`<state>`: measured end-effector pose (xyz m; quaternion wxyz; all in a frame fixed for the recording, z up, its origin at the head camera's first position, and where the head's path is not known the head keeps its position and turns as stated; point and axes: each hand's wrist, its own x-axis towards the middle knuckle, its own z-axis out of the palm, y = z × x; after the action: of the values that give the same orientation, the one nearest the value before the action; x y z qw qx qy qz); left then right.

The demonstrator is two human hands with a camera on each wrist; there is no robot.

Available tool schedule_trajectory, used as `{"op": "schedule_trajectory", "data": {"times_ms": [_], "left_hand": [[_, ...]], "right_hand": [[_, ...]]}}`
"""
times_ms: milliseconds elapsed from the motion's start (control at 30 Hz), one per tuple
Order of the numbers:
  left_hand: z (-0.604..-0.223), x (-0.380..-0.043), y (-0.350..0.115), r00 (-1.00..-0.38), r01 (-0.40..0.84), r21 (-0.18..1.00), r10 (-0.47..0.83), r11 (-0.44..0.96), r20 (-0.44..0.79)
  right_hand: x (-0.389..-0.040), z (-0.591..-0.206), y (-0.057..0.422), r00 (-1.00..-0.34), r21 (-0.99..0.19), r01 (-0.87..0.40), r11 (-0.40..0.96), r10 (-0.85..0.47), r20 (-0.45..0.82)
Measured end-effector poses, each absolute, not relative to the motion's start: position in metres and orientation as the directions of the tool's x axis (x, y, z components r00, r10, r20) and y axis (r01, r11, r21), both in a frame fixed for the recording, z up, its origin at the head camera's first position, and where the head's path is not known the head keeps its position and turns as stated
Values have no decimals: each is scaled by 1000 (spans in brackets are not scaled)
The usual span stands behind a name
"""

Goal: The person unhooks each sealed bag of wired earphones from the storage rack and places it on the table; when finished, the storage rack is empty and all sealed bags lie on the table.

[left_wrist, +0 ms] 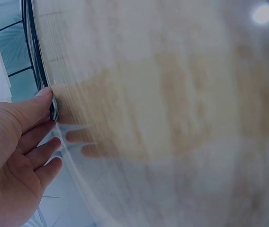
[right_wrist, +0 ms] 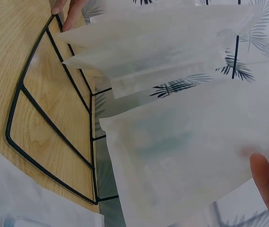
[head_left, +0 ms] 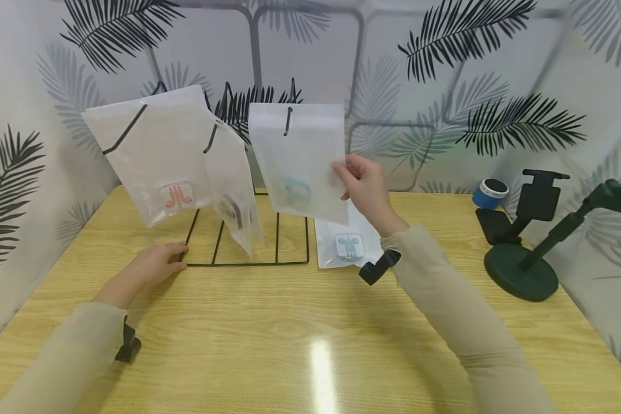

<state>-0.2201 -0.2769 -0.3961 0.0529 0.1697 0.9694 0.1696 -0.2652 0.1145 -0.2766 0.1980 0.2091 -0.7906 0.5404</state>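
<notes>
My left hand pinches the front left corner of a black wire display rack between thumb and index finger; in the left wrist view the other fingers lie loosely below the wire. With thumb and fingertips, my right hand pinches the right edge of a frosted plastic bag. That bag hangs from the rack's right hook, a bluish item showing faintly inside. Left of it hang a bag with pink earphones and, turned nearly edge-on, another bag with a dark item.
A further bag lies flat on the wooden table, right of the rack, with white boxed earphones inside. At the right stand a dark green phone stand and a blue round container. A leaf-patterned wall rises behind.
</notes>
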Motion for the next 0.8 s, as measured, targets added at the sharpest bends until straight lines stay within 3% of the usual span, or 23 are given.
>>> {"op": "schedule_trajectory", "data": {"times_ms": [800], "left_hand": [[-398, -220, -278, -937, 308, 343, 346, 887, -52]], "right_hand": [[-196, -267, 123, -735, -642, -668, 376, -201, 648]]}}
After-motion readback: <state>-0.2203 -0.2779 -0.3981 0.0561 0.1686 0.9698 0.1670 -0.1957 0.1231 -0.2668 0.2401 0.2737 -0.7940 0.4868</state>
